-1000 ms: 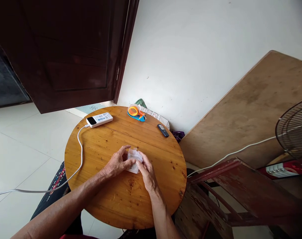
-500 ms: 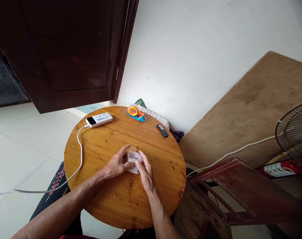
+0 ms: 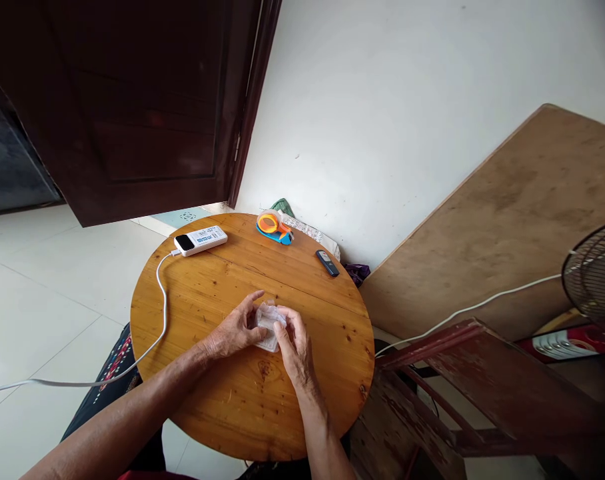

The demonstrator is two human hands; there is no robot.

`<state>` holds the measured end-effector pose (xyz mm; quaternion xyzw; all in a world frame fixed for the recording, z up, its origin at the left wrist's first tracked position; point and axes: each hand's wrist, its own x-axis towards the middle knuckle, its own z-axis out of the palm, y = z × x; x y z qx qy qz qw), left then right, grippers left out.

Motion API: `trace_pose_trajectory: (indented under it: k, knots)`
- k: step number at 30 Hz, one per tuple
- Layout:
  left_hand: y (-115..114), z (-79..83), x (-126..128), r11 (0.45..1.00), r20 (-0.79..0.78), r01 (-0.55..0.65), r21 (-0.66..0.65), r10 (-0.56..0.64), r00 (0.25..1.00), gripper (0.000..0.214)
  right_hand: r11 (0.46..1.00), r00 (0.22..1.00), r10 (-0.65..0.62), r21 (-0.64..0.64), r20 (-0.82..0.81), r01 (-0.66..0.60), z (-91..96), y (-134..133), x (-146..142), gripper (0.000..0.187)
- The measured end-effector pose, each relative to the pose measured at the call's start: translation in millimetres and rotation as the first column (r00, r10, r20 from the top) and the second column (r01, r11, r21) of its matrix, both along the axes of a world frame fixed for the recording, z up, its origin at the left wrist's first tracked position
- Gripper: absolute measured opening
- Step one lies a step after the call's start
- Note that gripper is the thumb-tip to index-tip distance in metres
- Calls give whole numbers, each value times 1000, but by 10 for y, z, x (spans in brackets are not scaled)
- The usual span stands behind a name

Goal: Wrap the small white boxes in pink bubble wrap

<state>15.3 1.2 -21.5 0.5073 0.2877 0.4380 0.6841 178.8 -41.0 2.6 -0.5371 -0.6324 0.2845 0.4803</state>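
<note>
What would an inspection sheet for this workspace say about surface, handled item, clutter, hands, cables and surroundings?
Surface: round wooden table, knotted and marked.
Handled item: small translucent package; contents unclear.
Clutter: white device, orange-and-blue tape dispenser, dark handheld device, all toward the far edge.
Hands: left hand and right hand hold the package from either side.
Cables: white cable plugged into the white device, crossing the table's left edge; second white cable near the fan.
Surroundings: dark door, white wall, wooden board, fan.

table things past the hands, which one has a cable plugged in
The white device: a white cable is plugged into its left end, while the tape dispenser and dark device show none.
</note>
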Motion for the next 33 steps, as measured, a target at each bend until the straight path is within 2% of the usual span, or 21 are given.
trace_pose_trajectory:
  k: [5, 9, 16, 22, 28, 33]
  knots:
    - [3, -28, 10, 1000, -10, 1, 16, -1, 1000, 100, 998, 999, 20, 52, 45, -22, 32, 17, -27, 26]
    - [0, -30, 22, 1000, -36, -6, 30, 8, 999, 98, 997, 997, 62, 45, 53, -64, 18, 36, -35, 23]
    - [-10, 9, 25, 999, 1, 9, 37, -9, 1000, 95, 997, 996, 77, 14, 51, -78, -11, 68, -26, 30]
    - [-12, 7, 29, 998, -5, 6, 57, -6, 1000, 92, 990, 989, 138, -17, 55, -137, 24, 92, -29, 32]
    - [-13, 19, 6, 999, -77, 2, 39, 1, 997, 95, 1000, 999, 27, 9, 23, -27, -18, 64, -9, 34]
    - [-28, 64, 5, 999, -54, 14, 47, -12, 998, 93, 1000, 999, 22, -8, 35, -22, -59, 69, 11, 36]
